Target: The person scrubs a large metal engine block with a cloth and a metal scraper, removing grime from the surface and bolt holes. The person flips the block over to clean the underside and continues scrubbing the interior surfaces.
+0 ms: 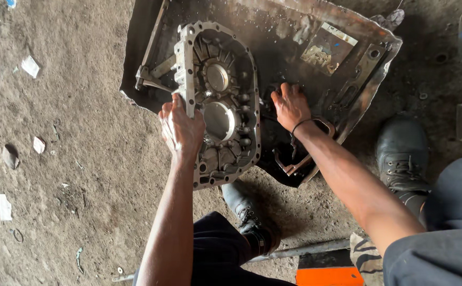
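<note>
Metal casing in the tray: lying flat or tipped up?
Tipped up: the metal casing stands on edge in the oily tray, its ribbed inside showing, left hand gripping its rim.

1. A flat, square packet or card [328, 48] lies at the far right inside the dark metal tray [379, 58]. It has a pale border, a dull brown and yellowish face, and sits tilted, wet and grimy.
2. Small white scraps of paper or wrapper [30, 66] lie on the dirt floor [82, 159] at the left, far to near; whether any is a label cannot be told.
3. No signs or screens show.
</note>
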